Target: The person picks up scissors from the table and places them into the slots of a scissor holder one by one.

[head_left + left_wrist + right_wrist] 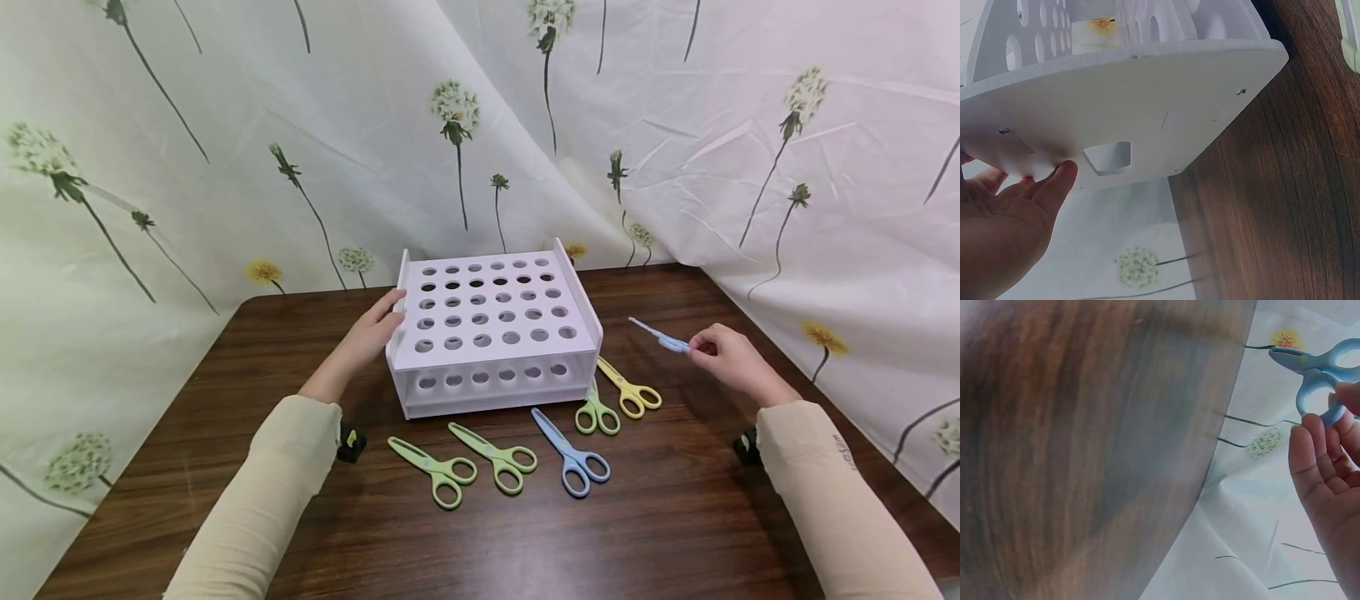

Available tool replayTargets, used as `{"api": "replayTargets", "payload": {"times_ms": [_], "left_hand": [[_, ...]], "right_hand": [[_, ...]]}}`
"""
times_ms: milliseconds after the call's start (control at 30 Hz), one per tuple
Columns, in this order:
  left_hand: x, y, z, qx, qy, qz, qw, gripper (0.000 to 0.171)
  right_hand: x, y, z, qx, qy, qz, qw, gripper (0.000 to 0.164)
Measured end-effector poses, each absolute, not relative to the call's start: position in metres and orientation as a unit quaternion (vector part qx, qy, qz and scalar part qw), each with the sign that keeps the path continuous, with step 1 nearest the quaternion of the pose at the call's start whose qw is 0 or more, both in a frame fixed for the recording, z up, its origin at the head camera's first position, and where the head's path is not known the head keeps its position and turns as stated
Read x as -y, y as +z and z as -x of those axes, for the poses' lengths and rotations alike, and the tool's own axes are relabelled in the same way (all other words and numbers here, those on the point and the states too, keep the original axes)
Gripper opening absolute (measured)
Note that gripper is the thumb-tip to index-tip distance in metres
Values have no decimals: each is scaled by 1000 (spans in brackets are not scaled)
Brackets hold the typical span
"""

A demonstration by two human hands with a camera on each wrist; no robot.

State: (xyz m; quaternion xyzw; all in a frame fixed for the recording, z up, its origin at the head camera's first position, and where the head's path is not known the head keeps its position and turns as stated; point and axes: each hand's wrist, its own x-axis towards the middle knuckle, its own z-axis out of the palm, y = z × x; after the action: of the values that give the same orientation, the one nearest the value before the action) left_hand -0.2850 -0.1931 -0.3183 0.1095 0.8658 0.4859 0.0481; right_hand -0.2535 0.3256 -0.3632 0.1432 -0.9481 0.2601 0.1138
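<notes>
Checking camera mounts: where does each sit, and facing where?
Head: on the head, facing forward and down at the white rack; left grip, right grip and sleeves show.
Left wrist: worn there, facing the rack's side panel; left grip shows.
Right wrist: worn there, facing tabletop and flowered cloth; right grip shows, holding blue scissors.
Shared: head and right wrist show those scissors.

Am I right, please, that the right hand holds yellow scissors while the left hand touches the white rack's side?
Not quite: the scissors in the right hand are blue, as the right wrist view shows. The left hand does touch the white rack's side.
</notes>
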Motion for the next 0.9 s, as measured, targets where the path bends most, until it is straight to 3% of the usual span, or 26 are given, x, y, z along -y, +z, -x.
{"api": "replayTargets", "payload": {"times_ms": [900], "left_hand": [[193, -318, 284, -861, 495, -109, 49, 51]], "right_hand": [[-319, -340, 256, 932, 285, -136, 178, 13]]}}
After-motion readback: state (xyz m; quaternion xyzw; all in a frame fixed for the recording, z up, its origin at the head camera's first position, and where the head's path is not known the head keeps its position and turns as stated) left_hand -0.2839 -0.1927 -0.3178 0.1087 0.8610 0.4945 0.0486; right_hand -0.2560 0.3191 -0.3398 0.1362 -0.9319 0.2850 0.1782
